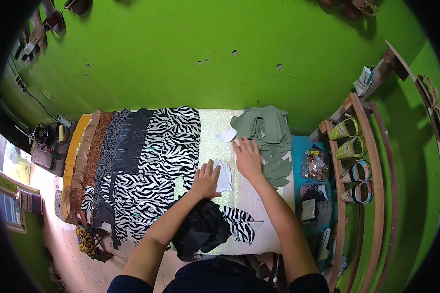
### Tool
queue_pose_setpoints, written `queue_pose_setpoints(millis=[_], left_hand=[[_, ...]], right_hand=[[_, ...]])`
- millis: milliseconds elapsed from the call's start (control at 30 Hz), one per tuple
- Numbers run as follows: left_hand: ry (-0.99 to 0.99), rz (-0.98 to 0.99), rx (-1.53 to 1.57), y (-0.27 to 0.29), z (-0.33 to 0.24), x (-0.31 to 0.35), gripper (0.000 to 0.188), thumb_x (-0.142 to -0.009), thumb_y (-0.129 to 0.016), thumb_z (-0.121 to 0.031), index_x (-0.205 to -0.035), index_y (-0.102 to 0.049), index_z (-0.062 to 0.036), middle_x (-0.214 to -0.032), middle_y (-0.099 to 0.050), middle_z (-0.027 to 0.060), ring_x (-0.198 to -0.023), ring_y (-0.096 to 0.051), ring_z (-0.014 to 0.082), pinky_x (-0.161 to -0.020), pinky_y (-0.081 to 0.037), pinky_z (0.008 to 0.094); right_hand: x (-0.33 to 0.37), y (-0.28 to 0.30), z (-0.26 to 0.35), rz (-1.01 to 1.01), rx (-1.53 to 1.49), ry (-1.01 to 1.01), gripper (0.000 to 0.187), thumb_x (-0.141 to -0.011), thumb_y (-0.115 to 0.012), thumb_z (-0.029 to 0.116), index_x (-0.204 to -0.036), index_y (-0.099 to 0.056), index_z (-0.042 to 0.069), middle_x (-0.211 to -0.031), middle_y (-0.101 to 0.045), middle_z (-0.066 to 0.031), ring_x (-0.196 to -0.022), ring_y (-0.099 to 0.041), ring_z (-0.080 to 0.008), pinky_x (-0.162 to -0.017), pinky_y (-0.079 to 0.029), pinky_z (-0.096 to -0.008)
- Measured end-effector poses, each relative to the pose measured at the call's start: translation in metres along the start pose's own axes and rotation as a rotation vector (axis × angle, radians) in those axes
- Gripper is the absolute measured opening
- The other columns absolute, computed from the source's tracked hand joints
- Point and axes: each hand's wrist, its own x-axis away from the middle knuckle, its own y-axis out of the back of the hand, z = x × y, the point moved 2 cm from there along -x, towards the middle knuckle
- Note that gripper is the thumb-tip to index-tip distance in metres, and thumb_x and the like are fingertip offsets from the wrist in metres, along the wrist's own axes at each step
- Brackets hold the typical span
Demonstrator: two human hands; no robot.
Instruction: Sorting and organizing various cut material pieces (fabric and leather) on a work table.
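My left hand (206, 181) lies flat with fingers outstretched at the left edge of a white cut piece (224, 177), near the middle of the pale table (212, 119). Farther right, my right hand (248, 157) rests with its fingers spread beside a pile of olive-green cut pieces (261, 128). Another white piece (226, 135), with a curved edge, sits just beyond its fingertips, against the green pile. Neither hand grips anything visible. Nearer to me is a heap of black material (200, 227), partly under my left forearm. A small zebra-striped piece (238, 220) lies beside that heap.
Overlapping rows of zebra-striped (173, 139), dark grey (132, 136), brown and yellow (74, 156) pieces cover the table's left side. Right of the table, a blue surface holds a clear box (315, 164). A wooden rack (369, 195) with several shoes stands beyond it. A green wall rises behind.
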Motion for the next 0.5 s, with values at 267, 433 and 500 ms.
queue_pose_setpoints(millis=[267, 433, 500], left_hand=[[-0.163, -0.147, 0.037, -0.012, 0.013, 0.013, 0.084, -0.061, -0.074, -0.036, -0.128, -0.034, -0.0033, -0.130, -0.037, 0.0194, -0.117, -0.041, 0.0314, -0.096, -0.036, 0.0381], [-0.157, -0.175, 0.084, -0.012, 0.026, 0.022, 0.080, -0.063, -0.073, -0.035, -0.126, -0.037, -0.0017, -0.130, -0.037, 0.0194, -0.115, -0.043, 0.0316, -0.096, -0.036, 0.0375], [-0.151, -0.192, 0.058, -0.011, 0.027, 0.023, 0.079, -0.063, -0.073, -0.035, -0.125, -0.038, -0.0012, -0.129, -0.038, 0.0197, -0.113, -0.044, 0.0317, -0.095, -0.037, 0.0367]], right_hand=[[-0.056, -0.080, -0.014, -0.072, 0.401, 0.242, 0.033, -0.082, -0.045, 0.016, -0.113, -0.053, 0.011, -0.112, -0.054, -0.0112, -0.110, -0.047, -0.0235, -0.101, -0.028, -0.0435], [-0.063, -0.063, -0.005, -0.029, -0.155, 0.123, 0.020, -0.078, -0.048, 0.013, -0.093, -0.061, 0.009, -0.088, -0.061, -0.0079, -0.096, -0.055, -0.0226, -0.097, -0.033, -0.0416], [-0.061, -0.049, 0.002, -0.173, -0.020, 0.291, 0.023, -0.079, -0.047, 0.013, -0.098, -0.060, 0.010, -0.095, -0.061, -0.0087, -0.103, -0.052, -0.0242, -0.100, -0.030, -0.0422]])
